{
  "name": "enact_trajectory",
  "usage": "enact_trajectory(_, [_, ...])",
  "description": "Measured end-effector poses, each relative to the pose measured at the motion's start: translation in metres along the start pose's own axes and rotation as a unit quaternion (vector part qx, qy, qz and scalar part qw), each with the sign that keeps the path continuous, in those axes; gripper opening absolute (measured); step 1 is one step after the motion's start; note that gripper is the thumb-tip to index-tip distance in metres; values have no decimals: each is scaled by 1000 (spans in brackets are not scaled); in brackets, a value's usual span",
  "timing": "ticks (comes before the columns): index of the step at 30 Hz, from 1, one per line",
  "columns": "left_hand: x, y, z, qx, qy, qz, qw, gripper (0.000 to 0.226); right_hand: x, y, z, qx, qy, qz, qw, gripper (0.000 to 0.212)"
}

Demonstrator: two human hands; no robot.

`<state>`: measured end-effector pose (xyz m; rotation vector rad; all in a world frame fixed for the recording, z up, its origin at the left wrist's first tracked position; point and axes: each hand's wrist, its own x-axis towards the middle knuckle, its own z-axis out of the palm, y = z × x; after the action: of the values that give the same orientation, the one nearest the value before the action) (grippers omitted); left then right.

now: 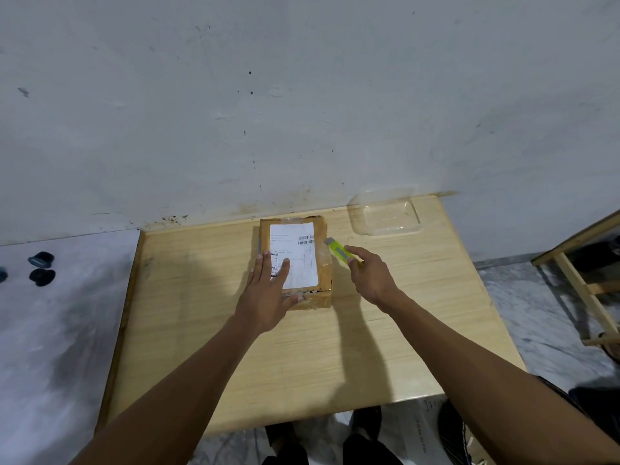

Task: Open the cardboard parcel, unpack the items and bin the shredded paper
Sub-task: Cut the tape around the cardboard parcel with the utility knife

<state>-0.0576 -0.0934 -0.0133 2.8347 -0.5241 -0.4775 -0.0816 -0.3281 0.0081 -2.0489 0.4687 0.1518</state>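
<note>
A taped brown cardboard parcel (322, 260) with a white shipping label lies flat on the wooden table (201, 297), near the wall. My left hand (268, 293) rests flat on the parcel's near left part, fingers spread over the label. My right hand (369, 276) is just right of the parcel and grips a yellow-green utility knife (339, 250), whose tip points at the parcel's right edge near the far corner. The parcel is closed, so its contents are hidden.
A clear plastic tray (385, 214) sits at the table's far right corner. A wooden frame (577, 280) stands to the right of the table. Dark small objects (41, 268) lie on the floor at left. A grey wall runs behind the table.
</note>
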Motion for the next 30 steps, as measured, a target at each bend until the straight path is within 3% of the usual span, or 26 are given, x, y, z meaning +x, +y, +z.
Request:
enact_trajectory(5, [-1,-1,0,-2,-4,-2,1000,125,-11,-4,9,-29,30,-8,999,37])
enact_trajectory(13, [-1,1,0,3,2,-3,1000,90,-12,-3,7,15,42,-5,999,35])
enact_trajectory(30, [1,1,8,48,16,1,999,85,-54,3,14,-55,15,-15,998,38])
